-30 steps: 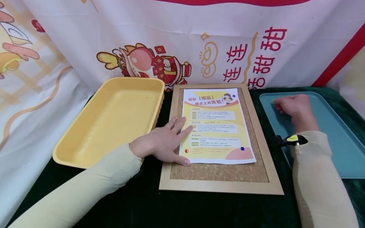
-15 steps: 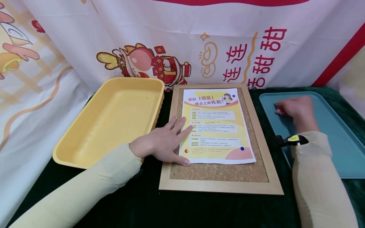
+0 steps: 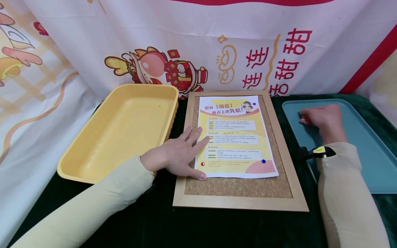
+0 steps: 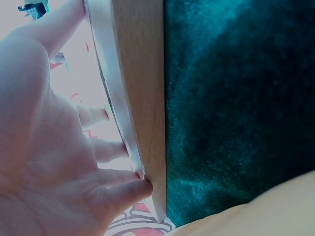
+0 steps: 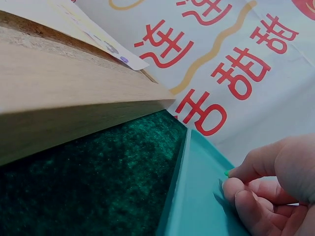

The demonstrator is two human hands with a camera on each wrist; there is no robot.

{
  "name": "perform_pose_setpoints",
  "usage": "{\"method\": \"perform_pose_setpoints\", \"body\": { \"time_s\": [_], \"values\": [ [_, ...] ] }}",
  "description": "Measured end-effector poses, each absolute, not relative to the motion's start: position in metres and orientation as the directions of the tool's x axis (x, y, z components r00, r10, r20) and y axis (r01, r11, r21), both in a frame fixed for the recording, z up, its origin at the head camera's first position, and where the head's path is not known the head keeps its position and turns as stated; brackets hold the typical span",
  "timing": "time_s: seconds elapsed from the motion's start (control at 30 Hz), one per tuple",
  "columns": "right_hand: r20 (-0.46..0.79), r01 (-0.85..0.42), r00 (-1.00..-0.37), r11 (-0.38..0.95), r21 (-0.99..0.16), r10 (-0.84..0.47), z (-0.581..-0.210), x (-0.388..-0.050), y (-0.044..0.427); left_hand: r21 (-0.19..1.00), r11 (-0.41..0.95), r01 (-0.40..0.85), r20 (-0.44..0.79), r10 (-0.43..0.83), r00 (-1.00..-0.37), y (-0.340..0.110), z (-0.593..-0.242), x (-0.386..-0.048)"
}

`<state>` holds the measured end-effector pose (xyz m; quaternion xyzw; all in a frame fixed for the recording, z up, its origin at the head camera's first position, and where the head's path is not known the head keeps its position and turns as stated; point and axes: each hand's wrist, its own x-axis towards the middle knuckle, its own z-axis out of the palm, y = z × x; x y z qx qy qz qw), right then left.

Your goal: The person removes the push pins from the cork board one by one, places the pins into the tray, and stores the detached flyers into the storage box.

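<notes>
A cork board (image 3: 238,187) with a pale wooden frame lies on the dark green cloth. On it is a yellow-and-white printed sheet (image 3: 232,144), with a red push pin (image 3: 203,164) at its lower left and blue push pins (image 3: 263,161) at the lower right and upper right. My left hand (image 3: 181,156) rests with spread fingers across the board's left edge and the sheet. Over the teal tray (image 3: 369,151), my right hand (image 3: 322,119) pinches a tiny green push pin (image 5: 227,173) between thumb and fingertip; most of it is hidden.
To the left of the board stands a deep yellow tray (image 3: 121,127). A white printed curtain (image 3: 192,24) hangs right behind the board and trays. The dark green cloth (image 3: 217,227) shows in front of the board and between it and the teal tray.
Over the teal tray my right hand has shifted very slightly right, the green pin still pinched. The left hand and the board stay where they were.
</notes>
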<state>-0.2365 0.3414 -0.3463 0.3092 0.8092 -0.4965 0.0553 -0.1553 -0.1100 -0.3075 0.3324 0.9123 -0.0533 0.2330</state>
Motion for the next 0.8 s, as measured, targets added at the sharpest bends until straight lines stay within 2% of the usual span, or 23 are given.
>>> {"method": "perform_pose_setpoints", "body": {
  "time_s": [0.8],
  "values": [
    [-0.405, 0.576, -0.785, 0.309, -0.757, 0.469, -0.3461, -0.2374, 0.3403, 0.069, 0.769, 0.635, -0.45, 0.592, -0.669, -0.1103, -0.3084, -0.155]
  ]
}}
